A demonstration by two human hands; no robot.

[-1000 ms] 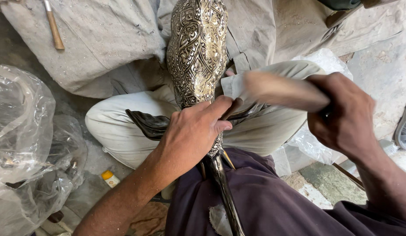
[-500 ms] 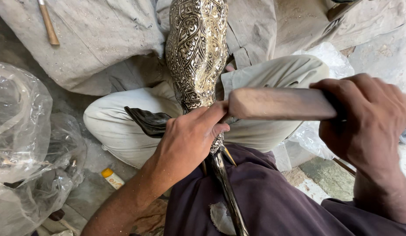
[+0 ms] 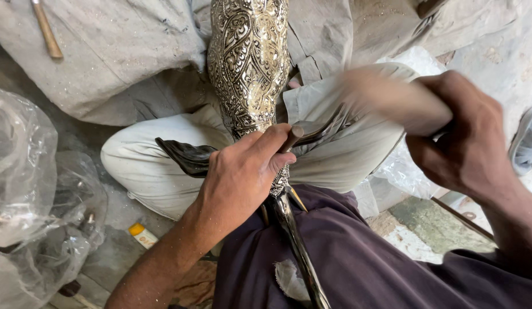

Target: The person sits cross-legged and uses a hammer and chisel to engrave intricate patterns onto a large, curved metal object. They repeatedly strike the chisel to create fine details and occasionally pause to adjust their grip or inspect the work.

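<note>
The ornate engraved metal vessel (image 3: 249, 63) is lying across the person's lap, its slim stem running toward the body. The right hand (image 3: 460, 137) is gripping a blurred wooden mallet (image 3: 392, 97) above the knee. The left hand (image 3: 243, 177) is pinching a small chisel (image 3: 297, 131) against the vessel's lower part.

Engraved metal piece (image 3: 249, 63): silver-gold, covered in dense floral scrollwork. Wooden mallet (image 3: 392, 97): pale tan, blurred. Trouser leg (image 3: 157, 166): off-white. Lap garment (image 3: 363, 257): dark purple. Cloth sheet (image 3: 105, 51): dusty grey. Plastic bag (image 3: 31, 189): clear. Small tube (image 3: 143, 234): white, capped in yellow-orange.
</note>
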